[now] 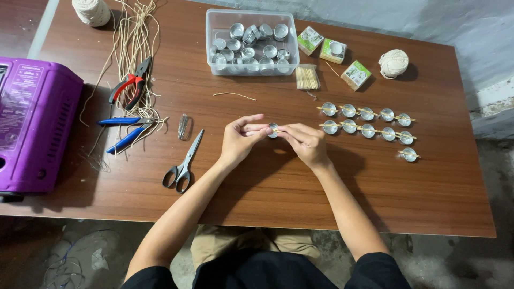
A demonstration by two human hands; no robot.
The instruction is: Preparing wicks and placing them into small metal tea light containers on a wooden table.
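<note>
A small round metal cup is held between both hands above the middle of the brown table. My left hand pinches its left side with fingertips. My right hand grips it from the right, and a thin stick seems to lie across the cup. To the right lie two rows of similar metal cups, each with a thin wooden stick across it, and one more cup below them.
A clear plastic box of metal cups stands at the back, beside a bundle of sticks, small green boxes and a twine ball. Scissors, blue pliers, red pliers, cut cord and a purple machine are left.
</note>
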